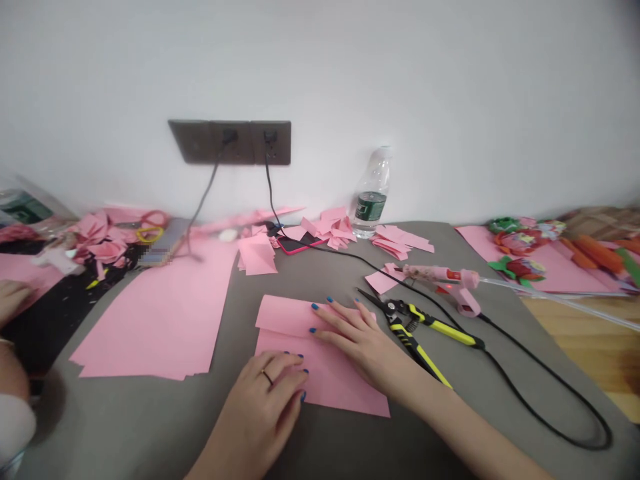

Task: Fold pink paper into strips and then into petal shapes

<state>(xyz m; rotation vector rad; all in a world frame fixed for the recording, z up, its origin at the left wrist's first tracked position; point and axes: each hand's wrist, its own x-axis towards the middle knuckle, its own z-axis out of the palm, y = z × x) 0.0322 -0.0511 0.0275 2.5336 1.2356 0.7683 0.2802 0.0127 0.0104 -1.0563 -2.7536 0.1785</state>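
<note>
A sheet of pink paper [345, 390] lies on the grey mat, its far edge folded over into a flap [285, 315]. My right hand [357, 340] rests flat on it, fingers spread across the fold. Over the sheet's left side, my left hand [270, 387] lies with bent fingers, the tips touching the paper and nothing visible gripped. Both hands have blue nails, and a dark ring sits on a left finger. Right of the sheet are shears [415, 323] with yellow-black handles, jaws apart. Beyond them a pink glue gun [463, 287] holds a long clear glue stick.
Large pink sheets [170, 313] are stacked at left. Behind stand a water bottle [373, 197], cut paper pieces [257, 253] and a phone [303, 243]. Paper flowers [523, 267] lie at right. A black cord [545, 373] loops across the mat. Another person's hand [13, 297] shows at far left.
</note>
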